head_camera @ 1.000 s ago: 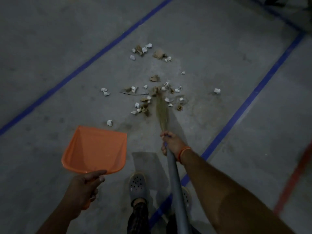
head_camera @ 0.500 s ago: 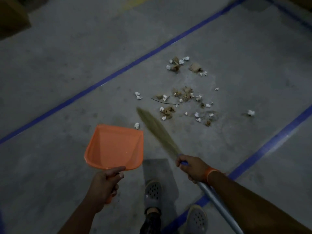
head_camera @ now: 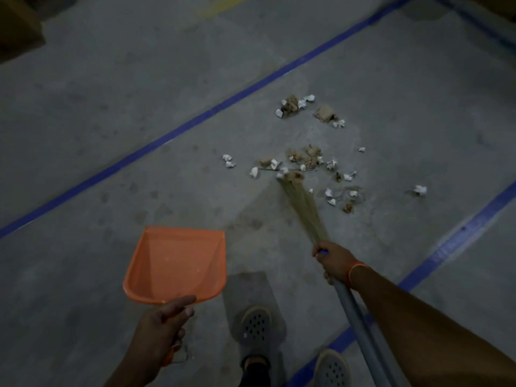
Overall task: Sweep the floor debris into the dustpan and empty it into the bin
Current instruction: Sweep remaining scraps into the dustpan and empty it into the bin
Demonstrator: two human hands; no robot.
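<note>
Head view: dim concrete floor [head_camera: 83, 135], blue tape lines [head_camera: 173, 135]. Left hand [head_camera: 159, 328] clenched round handle of orange dustpan [head_camera: 176, 263], pan low, mouth toward debris [head_camera: 304, 160]. Right hand [head_camera: 333, 262] grasping broom [head_camera: 304, 208] where bristles meet grey pole. Bristle tips touching near edge of scattered paper scraps, well apart from dustpan. Grey clogs [head_camera: 255, 324] at bottom edge.

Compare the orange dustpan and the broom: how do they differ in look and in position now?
The dustpan is bright orange and wide; the broom is long and thin, with a grey handle. The dustpan is empty and apart from the debris; the broom's tip reaches into it. The left hand grips the dustpan, the right hand the broom.
</note>
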